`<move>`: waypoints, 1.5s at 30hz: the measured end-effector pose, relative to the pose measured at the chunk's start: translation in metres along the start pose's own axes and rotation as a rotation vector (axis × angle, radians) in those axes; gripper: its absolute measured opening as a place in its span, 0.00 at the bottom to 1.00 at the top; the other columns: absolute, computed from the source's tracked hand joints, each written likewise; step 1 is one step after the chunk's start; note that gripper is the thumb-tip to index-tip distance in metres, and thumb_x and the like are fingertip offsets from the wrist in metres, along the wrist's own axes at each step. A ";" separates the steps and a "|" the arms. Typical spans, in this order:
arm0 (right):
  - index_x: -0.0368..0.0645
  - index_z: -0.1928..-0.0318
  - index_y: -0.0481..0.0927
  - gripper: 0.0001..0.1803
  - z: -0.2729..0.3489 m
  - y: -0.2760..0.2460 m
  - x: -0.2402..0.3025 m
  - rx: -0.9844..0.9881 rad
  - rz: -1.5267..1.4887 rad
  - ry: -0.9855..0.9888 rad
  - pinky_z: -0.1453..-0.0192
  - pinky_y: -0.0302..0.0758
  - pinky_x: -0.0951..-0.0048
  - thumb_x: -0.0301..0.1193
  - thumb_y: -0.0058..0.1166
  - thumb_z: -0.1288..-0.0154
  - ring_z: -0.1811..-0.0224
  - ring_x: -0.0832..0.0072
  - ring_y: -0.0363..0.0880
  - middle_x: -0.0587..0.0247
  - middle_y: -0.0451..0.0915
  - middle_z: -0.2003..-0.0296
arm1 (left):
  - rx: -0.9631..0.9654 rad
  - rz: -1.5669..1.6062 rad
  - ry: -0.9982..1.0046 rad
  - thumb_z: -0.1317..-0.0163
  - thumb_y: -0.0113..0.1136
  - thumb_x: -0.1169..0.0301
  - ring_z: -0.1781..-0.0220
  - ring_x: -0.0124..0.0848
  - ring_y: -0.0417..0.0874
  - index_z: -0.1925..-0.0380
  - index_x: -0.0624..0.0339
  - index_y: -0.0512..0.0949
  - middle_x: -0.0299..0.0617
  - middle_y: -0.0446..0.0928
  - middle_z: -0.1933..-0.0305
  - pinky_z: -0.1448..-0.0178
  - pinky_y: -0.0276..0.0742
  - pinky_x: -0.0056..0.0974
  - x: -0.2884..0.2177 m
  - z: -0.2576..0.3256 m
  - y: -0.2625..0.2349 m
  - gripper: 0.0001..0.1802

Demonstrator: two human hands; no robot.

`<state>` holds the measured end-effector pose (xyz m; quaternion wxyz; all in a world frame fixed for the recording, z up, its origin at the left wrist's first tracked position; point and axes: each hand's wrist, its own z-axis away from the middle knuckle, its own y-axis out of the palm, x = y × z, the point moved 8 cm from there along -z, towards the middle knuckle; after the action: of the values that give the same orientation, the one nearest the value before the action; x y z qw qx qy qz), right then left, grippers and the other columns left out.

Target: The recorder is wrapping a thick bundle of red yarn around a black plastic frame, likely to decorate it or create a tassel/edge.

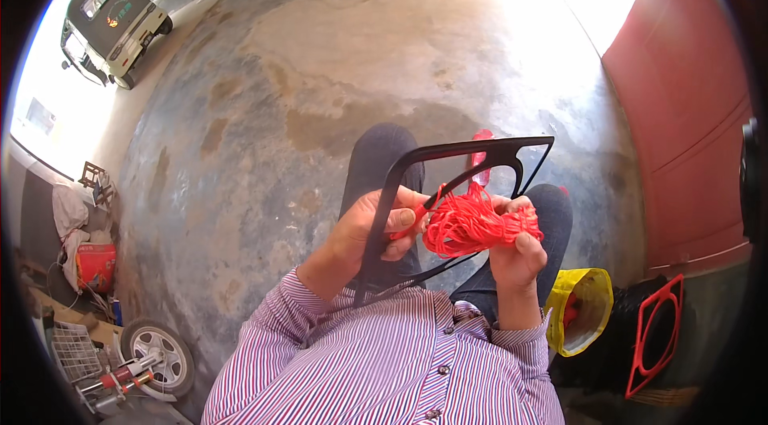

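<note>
Right now, from my end of the feed, I see the left hand (360,223) pinching red strands between thumb and fingers; I can't tell whether it also grips the black frame (448,150) around it. The right hand (513,263) is closed on the far end of the red cord bundle (466,225), which hangs loosely looped between both hands, over the frame's opening. Below and right of the right hand I have a yellow bag (557,325), then a red frame (638,353); well left of the left hand lies a wheel (186,361).
</note>
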<state>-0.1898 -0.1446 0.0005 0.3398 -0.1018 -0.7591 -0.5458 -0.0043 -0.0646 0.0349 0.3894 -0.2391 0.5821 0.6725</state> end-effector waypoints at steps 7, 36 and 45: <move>0.38 0.51 0.68 0.32 0.001 0.018 0.002 0.095 -0.051 0.082 0.39 0.73 0.62 0.46 0.66 0.46 0.49 0.63 0.78 0.47 0.77 0.54 | 0.105 0.041 0.035 0.33 0.63 0.67 0.84 0.19 0.65 0.39 0.61 0.69 0.44 0.78 0.63 0.82 0.54 0.26 -0.001 -0.005 0.011 0.25; 0.43 0.54 0.70 0.32 0.006 0.010 -0.017 -0.012 -0.133 0.204 0.46 0.79 0.56 0.62 0.50 0.33 0.60 0.64 0.81 0.55 0.80 0.67 | 0.097 0.025 0.140 0.33 0.63 0.67 0.82 0.23 0.72 0.40 0.60 0.70 0.47 0.79 0.65 0.81 0.61 0.26 0.001 -0.009 0.001 0.24; 0.45 0.56 0.73 0.22 0.006 -0.023 -0.040 -0.249 -0.162 0.283 0.50 0.81 0.60 0.53 0.52 0.28 0.60 0.66 0.81 0.55 0.81 0.66 | 0.061 0.019 0.140 0.34 0.65 0.66 0.82 0.23 0.71 0.38 0.62 0.74 0.47 0.81 0.64 0.80 0.62 0.26 0.007 -0.008 0.000 0.26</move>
<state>-0.1739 -0.1395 -0.0428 0.3827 -0.0038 -0.6363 -0.6698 -0.0091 -0.0702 0.0278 0.3485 -0.2680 0.6305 0.6397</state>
